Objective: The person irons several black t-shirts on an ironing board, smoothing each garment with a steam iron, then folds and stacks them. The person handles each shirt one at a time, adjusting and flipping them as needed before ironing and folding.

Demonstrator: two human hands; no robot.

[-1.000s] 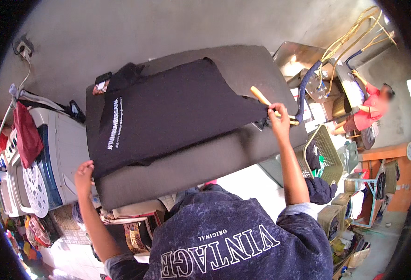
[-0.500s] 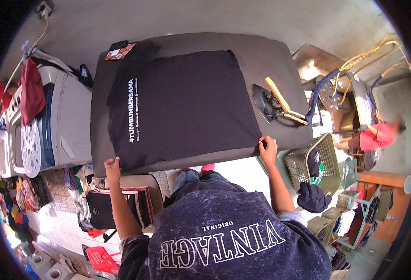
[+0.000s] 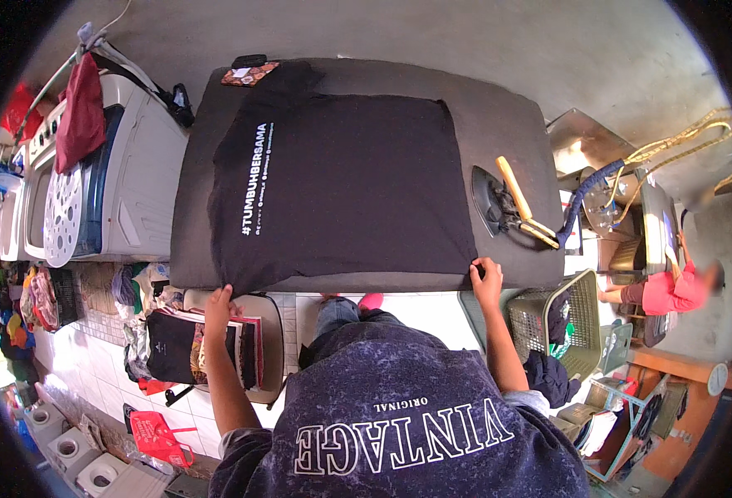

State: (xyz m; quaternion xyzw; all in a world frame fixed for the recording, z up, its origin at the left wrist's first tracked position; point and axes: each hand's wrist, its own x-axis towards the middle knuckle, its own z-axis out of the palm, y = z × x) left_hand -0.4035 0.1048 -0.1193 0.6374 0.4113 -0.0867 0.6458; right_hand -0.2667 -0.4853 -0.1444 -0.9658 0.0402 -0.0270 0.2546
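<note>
Black T-shirt (image 3: 345, 187) spread flat on the dark padded ironing table (image 3: 499, 108), collar end toward the far-left corner, hem along the near edge, a line of white lettering running down its left side. Near hem corners both pinched: left hand (image 3: 218, 303) closed on the near-left corner where the cloth hangs just over the table's edge, right hand (image 3: 487, 278) closed on the near-right corner, fingers curled over the fabric. Hands well apart, the whole width of the shirt between them, both at the table's near rim.

Just beside the shirt's right edge, resting on the table: an iron (image 3: 503, 203) lying on its side, dark soleplate facing the shirt, yellowish wooden handle pointing away toward the right. From its right end, a blue-wrapped cord (image 3: 586, 195) running off the table.

At the far-left corner, touching the collar end, a small patterned item (image 3: 249, 75) with a dark object above it; too small to tell more.

Left of the table, a white and blue washing machine (image 3: 112, 195) with a dark red cloth (image 3: 79, 112) draped over its top. Below the left hand, a stack of folded clothes (image 3: 183, 349) on a stool. Right of the near edge, a green laundry basket (image 3: 561, 319) with dark garments inside. Farther right, another person in a red top (image 3: 673, 290), seated.
</note>
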